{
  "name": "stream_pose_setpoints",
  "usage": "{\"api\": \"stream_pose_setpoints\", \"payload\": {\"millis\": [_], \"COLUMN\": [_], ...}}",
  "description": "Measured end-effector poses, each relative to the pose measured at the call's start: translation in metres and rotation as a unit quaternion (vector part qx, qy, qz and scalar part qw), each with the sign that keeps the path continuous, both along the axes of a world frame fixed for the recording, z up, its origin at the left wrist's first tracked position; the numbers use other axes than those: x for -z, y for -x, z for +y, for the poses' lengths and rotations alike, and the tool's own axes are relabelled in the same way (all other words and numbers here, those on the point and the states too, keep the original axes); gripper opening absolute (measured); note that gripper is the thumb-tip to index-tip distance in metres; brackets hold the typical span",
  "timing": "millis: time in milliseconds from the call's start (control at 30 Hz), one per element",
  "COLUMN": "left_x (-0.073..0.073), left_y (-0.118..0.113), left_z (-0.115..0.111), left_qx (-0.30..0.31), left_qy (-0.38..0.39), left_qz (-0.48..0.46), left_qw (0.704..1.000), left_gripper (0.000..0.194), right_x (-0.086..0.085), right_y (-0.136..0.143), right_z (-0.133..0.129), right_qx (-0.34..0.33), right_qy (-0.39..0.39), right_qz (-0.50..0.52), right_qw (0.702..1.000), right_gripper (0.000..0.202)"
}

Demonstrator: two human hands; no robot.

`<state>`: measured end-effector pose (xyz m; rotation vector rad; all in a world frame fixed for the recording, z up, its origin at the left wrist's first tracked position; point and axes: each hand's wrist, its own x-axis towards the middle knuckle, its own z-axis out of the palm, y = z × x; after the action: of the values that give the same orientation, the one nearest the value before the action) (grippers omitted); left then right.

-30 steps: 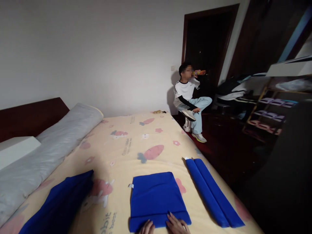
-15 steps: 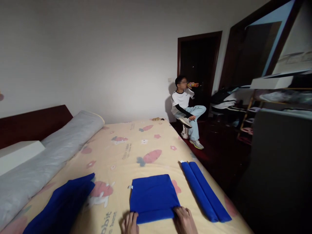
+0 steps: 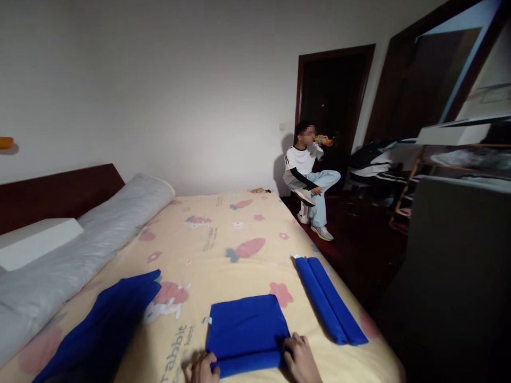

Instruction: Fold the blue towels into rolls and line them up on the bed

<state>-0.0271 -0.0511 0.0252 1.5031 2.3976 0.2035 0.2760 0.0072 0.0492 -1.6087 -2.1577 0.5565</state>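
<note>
Our left hand (image 3: 203,368) and right hand (image 3: 300,358) each keep fingers clamped on one end of the blue cloth's (image 3: 247,324) near fold (image 3: 248,364), on the bed (image 3: 255,276); uneven pulling could, we judge, skew that fold or loosen it.

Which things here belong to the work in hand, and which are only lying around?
Belonging to the work:
middle blue cloth, left hand and right hand at its near corners
rolled blue cloth, probably
left blue cloth, probably

Apparently just lying around:
grey padded roll
white box
</note>
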Motion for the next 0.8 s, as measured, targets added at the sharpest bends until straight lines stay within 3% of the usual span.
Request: {"api": "stream_pose_setpoints", "payload": {"millis": [167, 300, 433, 533, 667, 733, 800], "left_x": [-0.014, -0.018, -0.01, 0.003, 0.027, 0.038, 0.046], "left_y": [0.007, 0.013, -0.003, -0.036, -0.075, -0.074, -0.057], "left_z": [0.004, 0.006, 0.003, 0.005, 0.019, 0.025, 0.027], "left_qx": [-0.047, -0.079, -0.091, 0.017, 0.17, 0.196, 0.188], "left_qy": [0.026, 0.027, -0.042, -0.155, -0.271, -0.293, -0.3], "left_qz": [-0.028, -0.041, 0.066, 0.088, 0.045, 0.038, 0.036], "left_qw": [0.998, 0.996, 0.993, 0.984, 0.946, 0.935, 0.935], "left_gripper": [0.034, 0.032, 0.039, 0.043, 0.039, 0.036, 0.036], "right_x": [0.014, 0.035, 0.039, 0.028, 0.019, 0.025, 0.036], "right_y": [-0.004, -0.011, -0.002, 0.023, 0.06, 0.064, 0.053], "right_z": [0.005, 0.007, -0.001, -0.009, -0.014, -0.01, -0.002], "right_qx": [-0.005, 0.04, 0.052, -0.038, -0.152, -0.169, -0.144], "right_qy": [-0.029, -0.098, -0.168, -0.162, -0.101, -0.1, -0.123], "right_qz": [-0.008, -0.007, 0.009, 0.032, 0.051, 0.045, 0.028], "right_qw": [1.0, 0.994, 0.984, 0.985, 0.982, 0.98, 0.981], "right_gripper": [0.025, 0.028, 0.034, 0.038, 0.038, 0.043, 0.042]}}
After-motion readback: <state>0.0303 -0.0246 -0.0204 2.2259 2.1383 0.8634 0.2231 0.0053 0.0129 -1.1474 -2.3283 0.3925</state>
